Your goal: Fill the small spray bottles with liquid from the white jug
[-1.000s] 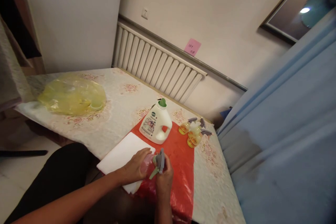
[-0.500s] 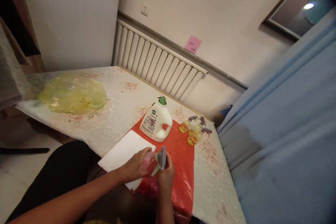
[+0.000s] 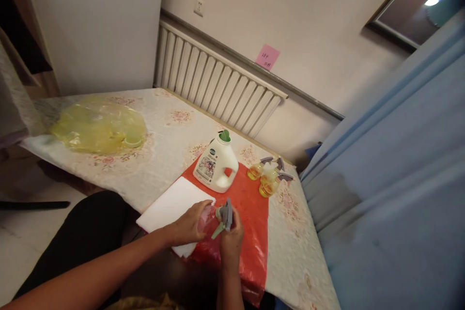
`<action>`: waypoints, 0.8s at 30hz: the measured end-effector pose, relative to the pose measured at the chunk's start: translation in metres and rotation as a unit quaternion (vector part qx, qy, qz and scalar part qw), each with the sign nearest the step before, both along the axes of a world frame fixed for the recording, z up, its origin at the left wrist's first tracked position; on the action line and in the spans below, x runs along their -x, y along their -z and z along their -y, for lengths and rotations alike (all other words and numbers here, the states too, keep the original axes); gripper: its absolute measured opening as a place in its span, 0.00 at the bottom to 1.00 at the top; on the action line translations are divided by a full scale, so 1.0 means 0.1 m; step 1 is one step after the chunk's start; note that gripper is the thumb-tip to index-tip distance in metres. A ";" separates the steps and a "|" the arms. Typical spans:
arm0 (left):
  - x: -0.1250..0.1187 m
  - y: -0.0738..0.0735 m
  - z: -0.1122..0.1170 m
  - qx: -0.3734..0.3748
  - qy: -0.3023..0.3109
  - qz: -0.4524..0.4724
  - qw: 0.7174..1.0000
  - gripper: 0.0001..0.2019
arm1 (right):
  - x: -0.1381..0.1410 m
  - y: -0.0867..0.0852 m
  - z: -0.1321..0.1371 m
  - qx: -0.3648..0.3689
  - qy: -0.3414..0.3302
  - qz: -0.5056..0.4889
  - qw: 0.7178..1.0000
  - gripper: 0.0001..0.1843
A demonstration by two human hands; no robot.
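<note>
A pink spray bottle lies tilted between my hands, its grey trigger head pointing right and its pale green trigger hanging down. My left hand is wrapped round the bottle's body. Closed about the grey head is my right hand, its fingers partly hidden behind it. Just beyond stands a large white detergent jug with an uncapped mouth and a green spout, on a red plastic sheet. A folded white cloth or paper lies beside my left hand.
Several yellow spray bottles with grey heads stand at the right of the red sheet. A yellow plastic bag and a pale green cap lie at the left on the floral tablecloth. Behind are a radiator and a blue curtain.
The view has shifted slightly. Both hands keep their hold on the pink spray bottle, whose head has turned a little; the other things stay in place.
</note>
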State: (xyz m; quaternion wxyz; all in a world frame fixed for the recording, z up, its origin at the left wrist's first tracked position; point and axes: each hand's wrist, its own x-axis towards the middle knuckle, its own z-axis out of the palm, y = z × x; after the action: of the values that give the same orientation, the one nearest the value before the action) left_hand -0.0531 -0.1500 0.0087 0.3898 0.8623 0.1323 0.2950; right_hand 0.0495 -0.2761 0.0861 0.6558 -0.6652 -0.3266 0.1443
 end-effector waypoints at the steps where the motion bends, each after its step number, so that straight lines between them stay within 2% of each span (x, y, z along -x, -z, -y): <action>1: 0.01 -0.01 -0.01 0.009 0.003 -0.006 1.000 0.40 | 0.00 0.00 0.00 -0.004 0.000 -0.003 1.000 0.21; 8: 0.03 -0.04 -0.02 0.006 0.015 -0.009 1.000 0.36 | 0.01 0.01 -0.02 -0.016 0.007 -0.031 0.999 0.21; 11: 0.02 -0.01 -0.01 0.014 0.020 -0.024 0.999 0.45 | 0.01 0.00 -0.03 -0.008 0.008 -0.030 0.999 0.20; 14: 0.00 0.04 0.01 0.033 -0.007 -0.046 0.998 0.54 | 0.01 -0.01 -0.02 -0.003 0.008 -0.028 1.000 0.20; 16: -0.01 0.06 0.02 0.033 -0.025 -0.039 0.998 0.51 | 0.01 -0.02 -0.02 0.001 0.009 -0.030 0.999 0.21; 19: 0.00 0.03 0.03 0.026 -0.017 -0.014 0.999 0.41 | 0.01 -0.03 -0.02 0.008 0.015 -0.034 0.999 0.23; 24: 0.06 -0.17 0.02 0.036 0.013 -0.016 0.999 0.37 | 0.00 -0.09 0.00 0.014 0.018 -0.038 0.999 0.23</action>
State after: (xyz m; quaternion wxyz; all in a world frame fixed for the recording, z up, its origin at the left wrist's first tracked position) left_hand -0.0591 -0.1523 0.0254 0.4225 0.8536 0.1381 0.2716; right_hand 0.0494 -0.2763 0.0953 0.6606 -0.6743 -0.2874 0.1627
